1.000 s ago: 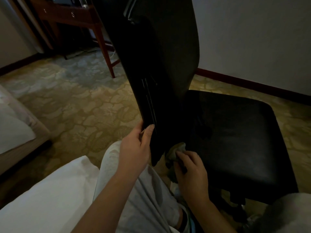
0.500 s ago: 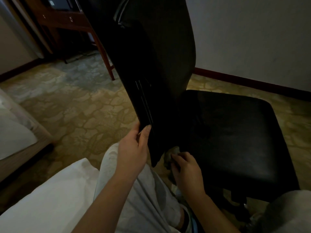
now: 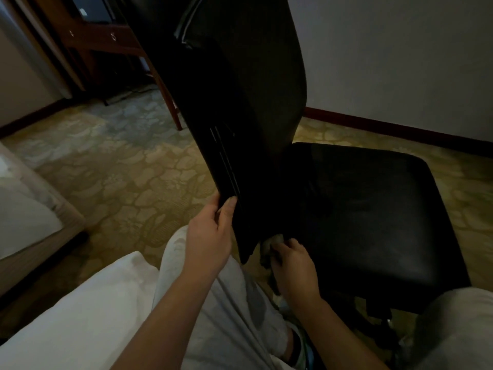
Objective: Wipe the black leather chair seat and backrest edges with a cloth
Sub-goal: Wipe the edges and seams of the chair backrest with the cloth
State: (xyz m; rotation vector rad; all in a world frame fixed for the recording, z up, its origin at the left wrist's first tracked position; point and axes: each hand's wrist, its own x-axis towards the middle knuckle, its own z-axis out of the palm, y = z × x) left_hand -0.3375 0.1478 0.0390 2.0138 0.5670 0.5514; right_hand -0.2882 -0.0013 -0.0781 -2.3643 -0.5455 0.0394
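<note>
Since a second ago the right hand (image 3: 294, 265) has pushed the cloth (image 3: 268, 247) further into the gap where the backrest (image 3: 240, 102) meets the seat (image 3: 373, 209), so that less of the pale fabric shows than before, only a small bunched wad beside the backrest's lower corner. Its fingers are curled round the cloth, with the knuckles up and the fingertips tucked toward the dark gap; in this dim light it seems the cloth touches the rear edge of the seat, though the contact itself is hard to make out. The left hand (image 3: 208, 236) has kept its place on the backrest's near lower edge, thumb on the side facing the camera and fingers wrapped behind, pinching the edge just below the thin vertical grooves. The black chair stands close before the person's knees, its backrest rising tall and tilted, the seat spreading to the right. Light grey trousers (image 3: 226, 303) fill the lower middle, white bedding (image 3: 88, 316) lies at lower left, a patterned carpet (image 3: 120, 169) covers the floor, and a wooden desk (image 3: 106, 38) stands at upper left
</note>
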